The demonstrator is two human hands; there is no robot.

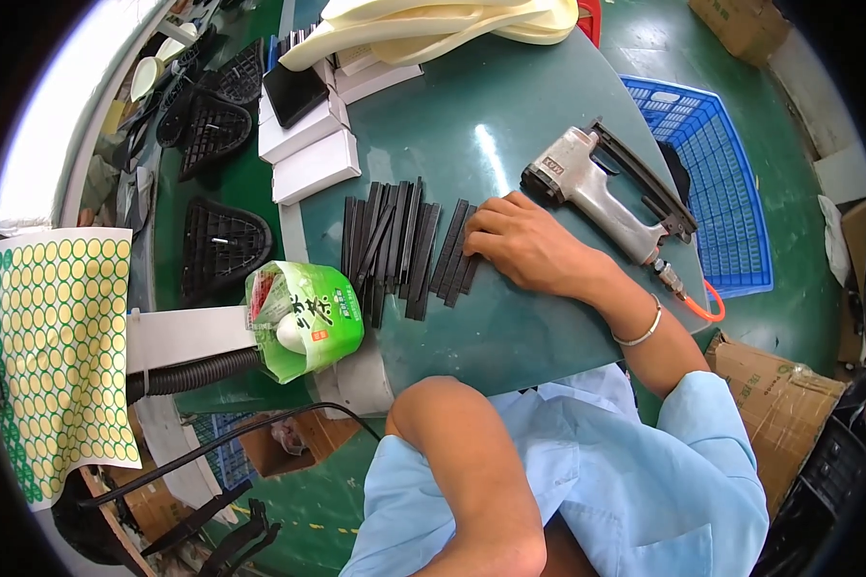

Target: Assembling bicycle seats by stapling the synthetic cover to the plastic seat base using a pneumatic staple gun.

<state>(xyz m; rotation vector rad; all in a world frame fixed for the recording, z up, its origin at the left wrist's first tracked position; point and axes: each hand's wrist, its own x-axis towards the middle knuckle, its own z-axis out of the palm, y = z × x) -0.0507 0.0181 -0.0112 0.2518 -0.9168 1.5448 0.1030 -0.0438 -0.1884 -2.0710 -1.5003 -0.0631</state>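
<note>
My right hand (529, 242) rests on the green table with its fingers bent and drawn together. Its fingertips are on the rightmost of a few black staple strips (449, 255) lying side by side, and the hand covers part of that strip. To their left is a looser heap of several more black staple strips (385, 240), some crossing over others. Beyond the hand, on the right, a silver and black pneumatic staple gun (601, 188) lies on its side with an orange hose attached. My left forearm bends downward at the lower middle, its hand outside the picture.
White boxes (316, 168) with a dark phone (296, 94) on top stand behind the strips. Cream moulded parts (433, 29) are stacked at the far edge. A green bag (308, 322) sits at the left edge, a blue basket (755, 221) beyond the right edge, and black shell parts (223, 245) farther left.
</note>
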